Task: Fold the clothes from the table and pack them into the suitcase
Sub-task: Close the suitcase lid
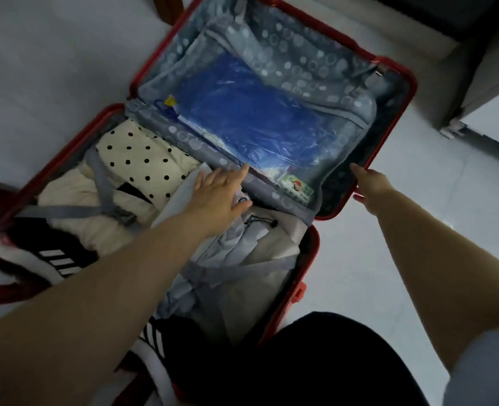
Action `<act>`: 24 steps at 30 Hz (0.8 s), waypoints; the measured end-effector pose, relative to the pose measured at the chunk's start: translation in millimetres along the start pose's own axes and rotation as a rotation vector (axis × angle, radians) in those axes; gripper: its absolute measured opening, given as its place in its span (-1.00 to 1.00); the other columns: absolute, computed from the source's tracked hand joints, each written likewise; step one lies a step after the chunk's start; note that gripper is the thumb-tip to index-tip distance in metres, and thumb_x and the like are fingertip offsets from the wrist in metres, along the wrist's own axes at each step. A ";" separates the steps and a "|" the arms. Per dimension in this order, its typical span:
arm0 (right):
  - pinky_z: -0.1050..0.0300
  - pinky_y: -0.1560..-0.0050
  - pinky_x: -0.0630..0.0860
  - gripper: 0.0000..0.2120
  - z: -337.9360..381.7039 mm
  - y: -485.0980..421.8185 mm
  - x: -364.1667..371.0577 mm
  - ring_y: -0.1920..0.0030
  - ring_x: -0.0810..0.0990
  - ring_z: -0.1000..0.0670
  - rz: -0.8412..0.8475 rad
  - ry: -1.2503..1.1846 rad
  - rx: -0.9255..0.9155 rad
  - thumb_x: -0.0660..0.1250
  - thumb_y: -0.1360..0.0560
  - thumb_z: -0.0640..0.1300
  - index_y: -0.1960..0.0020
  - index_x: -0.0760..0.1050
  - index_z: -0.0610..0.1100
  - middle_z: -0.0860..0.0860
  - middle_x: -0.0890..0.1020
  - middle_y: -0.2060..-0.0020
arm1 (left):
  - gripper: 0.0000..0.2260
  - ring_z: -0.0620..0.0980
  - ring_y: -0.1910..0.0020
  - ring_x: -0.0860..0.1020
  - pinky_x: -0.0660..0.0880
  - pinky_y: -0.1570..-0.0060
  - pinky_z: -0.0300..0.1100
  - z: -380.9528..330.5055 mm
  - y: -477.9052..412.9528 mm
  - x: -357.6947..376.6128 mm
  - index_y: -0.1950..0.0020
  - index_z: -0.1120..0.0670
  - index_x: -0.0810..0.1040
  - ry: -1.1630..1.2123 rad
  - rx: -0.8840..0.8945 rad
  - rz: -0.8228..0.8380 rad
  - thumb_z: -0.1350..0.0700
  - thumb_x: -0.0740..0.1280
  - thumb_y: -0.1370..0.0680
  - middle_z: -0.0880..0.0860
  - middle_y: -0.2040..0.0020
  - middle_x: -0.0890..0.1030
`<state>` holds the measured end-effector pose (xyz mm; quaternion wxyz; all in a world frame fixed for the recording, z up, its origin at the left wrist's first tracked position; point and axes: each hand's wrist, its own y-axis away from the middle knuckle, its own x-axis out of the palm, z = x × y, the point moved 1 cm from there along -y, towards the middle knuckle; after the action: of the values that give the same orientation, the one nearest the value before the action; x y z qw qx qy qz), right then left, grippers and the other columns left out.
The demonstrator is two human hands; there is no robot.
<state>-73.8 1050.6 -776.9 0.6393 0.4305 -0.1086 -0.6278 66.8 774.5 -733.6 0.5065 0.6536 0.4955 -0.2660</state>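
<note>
Red hard-shell suitcase [394, 65] lies open on the pale floor [51, 68]. Left hand [219, 194] rests flat, fingers spread, on the folded light-blue garment [213, 253] inside, beside a polka-dot top [142, 159]; right hand [369, 187] grips the lid's rim, fingers curled over it

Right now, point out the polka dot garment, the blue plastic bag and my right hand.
polka dot garment [142, 159], head view, middle of the dotted cloth.
blue plastic bag [251, 118], head view, centre of the bag under the lid's divider.
right hand [371, 186], head view, back of hand at the lid's edge.
</note>
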 end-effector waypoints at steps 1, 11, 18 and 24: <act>-0.05 -0.19 0.49 -0.60 0.9 -5.9 -3.7 -0.11 0.52 -0.12 0.020 -0.021 0.005 0.23 -0.54 0.06 -0.26 0.38 -0.17 -0.07 0.54 -0.13 | -0.38 0.07 -0.51 0.00 -0.17 -0.47 0.08 -2.1 2.9 -3.8 -0.52 -0.09 -0.19 0.003 -0.034 -0.011 -0.13 0.11 -0.59 0.05 -0.52 0.12; 0.05 0.20 0.51 -0.67 16.4 22.1 -7.2 0.13 0.56 -0.12 -0.139 -0.082 -0.199 0.20 -0.52 -0.18 -0.29 0.38 -0.12 -0.13 0.60 -0.01 | -0.29 0.09 -0.44 0.17 -0.03 -0.47 -0.03 -36.7 18.3 -82.3 -0.52 0.01 -0.22 -0.114 0.006 -0.294 -0.05 0.20 -0.57 0.09 -0.46 0.24; -0.01 -0.04 0.60 -0.47 11.8 113.1 -4.9 -0.07 0.59 -0.03 -0.314 -0.318 -0.429 0.27 -0.48 -0.33 -0.37 0.29 0.04 -0.03 0.58 -0.15 | -0.37 0.19 -0.49 0.07 -0.11 -0.46 0.07 -49.5 36.3 -208.8 -0.53 0.09 -0.06 -0.325 0.185 -0.737 -0.04 0.16 -0.57 0.19 -0.50 0.16; 0.09 0.11 0.44 -0.53 -23.4 214.4 11.7 0.10 0.53 -0.04 -0.461 -0.072 -0.441 0.29 -0.49 -0.28 -0.34 0.22 -0.13 -0.03 0.56 0.00 | -0.50 0.10 -0.52 0.00 -0.16 -0.46 0.11 -50.0 82.5 -281.9 -0.52 0.01 0.06 -0.293 0.265 -0.965 -0.11 -0.03 -0.60 0.07 -0.53 0.10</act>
<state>96.4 1015.8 -648.5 0.5538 0.2723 0.1080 -0.7794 31.2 714.5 -443.9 0.3031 0.3652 0.6266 -0.6182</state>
